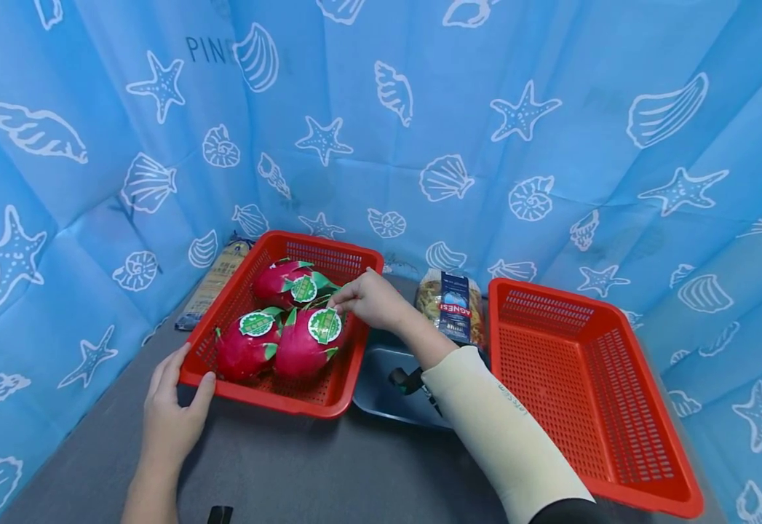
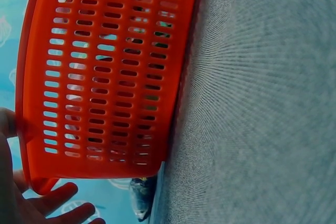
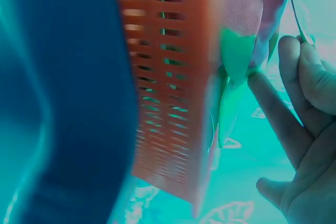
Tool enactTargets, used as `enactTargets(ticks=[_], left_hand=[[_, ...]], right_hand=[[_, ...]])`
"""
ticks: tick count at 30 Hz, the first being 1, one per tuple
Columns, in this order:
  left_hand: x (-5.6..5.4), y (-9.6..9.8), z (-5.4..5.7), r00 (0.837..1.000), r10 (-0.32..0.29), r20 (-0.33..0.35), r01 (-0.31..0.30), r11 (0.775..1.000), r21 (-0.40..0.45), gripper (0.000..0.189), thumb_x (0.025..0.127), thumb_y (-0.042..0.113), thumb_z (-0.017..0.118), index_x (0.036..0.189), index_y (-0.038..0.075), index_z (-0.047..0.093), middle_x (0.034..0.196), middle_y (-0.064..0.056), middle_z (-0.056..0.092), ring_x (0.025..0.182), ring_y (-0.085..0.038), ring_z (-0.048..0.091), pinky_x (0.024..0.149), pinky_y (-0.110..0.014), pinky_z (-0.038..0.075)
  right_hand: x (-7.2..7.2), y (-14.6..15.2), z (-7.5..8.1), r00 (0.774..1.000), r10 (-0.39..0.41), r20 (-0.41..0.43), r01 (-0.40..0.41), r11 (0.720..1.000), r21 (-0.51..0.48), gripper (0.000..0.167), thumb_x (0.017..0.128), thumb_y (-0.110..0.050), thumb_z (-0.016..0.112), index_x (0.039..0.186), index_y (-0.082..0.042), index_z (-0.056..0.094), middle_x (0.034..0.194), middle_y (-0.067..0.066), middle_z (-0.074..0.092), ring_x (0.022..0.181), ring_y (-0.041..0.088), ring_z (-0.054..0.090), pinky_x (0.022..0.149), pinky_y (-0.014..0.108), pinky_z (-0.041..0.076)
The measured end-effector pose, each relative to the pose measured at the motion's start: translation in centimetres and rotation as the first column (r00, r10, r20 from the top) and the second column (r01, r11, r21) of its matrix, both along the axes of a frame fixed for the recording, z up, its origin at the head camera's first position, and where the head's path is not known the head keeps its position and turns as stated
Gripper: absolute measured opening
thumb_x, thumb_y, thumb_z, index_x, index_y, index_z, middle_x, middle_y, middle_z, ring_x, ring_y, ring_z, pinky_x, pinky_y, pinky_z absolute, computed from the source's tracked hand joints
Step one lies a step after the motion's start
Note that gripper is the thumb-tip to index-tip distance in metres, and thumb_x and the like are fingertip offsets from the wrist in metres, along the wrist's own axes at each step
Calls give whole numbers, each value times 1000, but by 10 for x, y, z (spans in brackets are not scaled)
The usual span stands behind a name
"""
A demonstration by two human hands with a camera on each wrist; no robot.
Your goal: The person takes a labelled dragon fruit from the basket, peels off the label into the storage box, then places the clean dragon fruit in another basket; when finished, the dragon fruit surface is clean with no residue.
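Over fruit (image 1: 300, 358) in the basket (image 1: 266, 399), the right grip (image 1: 375, 298) pinches a sticker (image 1: 324, 327); the left grip (image 1: 171, 413) clasps its near-left corner.

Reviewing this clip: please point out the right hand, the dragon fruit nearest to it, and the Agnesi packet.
Right hand (image 1: 377, 300): head view, on the back of the hand.
Dragon fruit (image 1: 303, 352): head view, on its pink skin.
Agnesi packet (image 1: 454, 301): head view, on its printed front.

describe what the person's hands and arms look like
The left hand and right hand are ungloved. The right forearm wears a cream sleeve with dark lettering, black material at its upper end and a black device beside it. The visible left forearm is bare.
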State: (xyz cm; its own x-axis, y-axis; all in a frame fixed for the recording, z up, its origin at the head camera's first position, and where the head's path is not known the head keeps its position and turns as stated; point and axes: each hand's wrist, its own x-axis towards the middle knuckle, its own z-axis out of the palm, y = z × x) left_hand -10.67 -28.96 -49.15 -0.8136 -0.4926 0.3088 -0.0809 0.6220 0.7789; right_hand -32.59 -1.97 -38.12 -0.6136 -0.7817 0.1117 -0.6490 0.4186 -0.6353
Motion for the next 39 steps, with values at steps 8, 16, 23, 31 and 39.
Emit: enactTargets(ticks=[8, 16, 23, 31, 39], left_hand=[[-1, 3, 1, 1000, -19, 6, 19, 1000, 2, 72, 96, 18, 69, 160, 12, 36, 156, -19, 38, 137, -42, 40, 88, -70, 49], [-2, 6, 3, 999, -41, -1, 41, 999, 12, 71, 96, 17, 69, 160, 11, 36, 156, -19, 38, 138, -41, 39, 88, -71, 49], [-4, 8, 7, 1000, -28, 4, 28, 999, 20, 74, 95, 16, 70, 160, 11, 36, 156, -19, 39, 138, -40, 39, 89, -71, 48], [-3, 11, 7, 1000, 4, 25, -6, 999, 50, 73, 97, 17, 68, 161, 13, 33, 157, -18, 38, 140, -39, 38, 91, -70, 48], [4, 13, 6, 998, 30, 59, -36, 994, 102, 73, 99, 20, 65, 162, 15, 31, 158, -18, 37, 140, -40, 37, 91, -70, 47]], right_hand=[[24, 27, 38, 984, -178, 13, 178, 980, -93, 14, 96, -7, 71, 105, -9, 82, 102, 1, 77, 89, 17, 65, 113, 42, 38], [62, 65, 71, 936, -320, 148, 345, 919, -192, 14, 97, -10, 71, 105, -5, 81, 94, 5, 77, 63, 12, 57, 56, 27, 48], [100, 102, 85, 907, -399, 134, 420, 874, -243, 13, 94, -6, 73, 104, -4, 81, 96, 6, 77, 85, 19, 66, 69, 31, 56], [152, 138, 73, 842, -509, 180, 539, 805, -247, 15, 94, -4, 72, 105, -5, 82, 94, 4, 78, 103, 23, 70, 110, 53, 41], [207, 156, 37, 757, -612, 229, 654, 719, -236, 14, 90, 0, 74, 91, -11, 83, 88, -3, 77, 95, 13, 73, 120, 55, 25]])
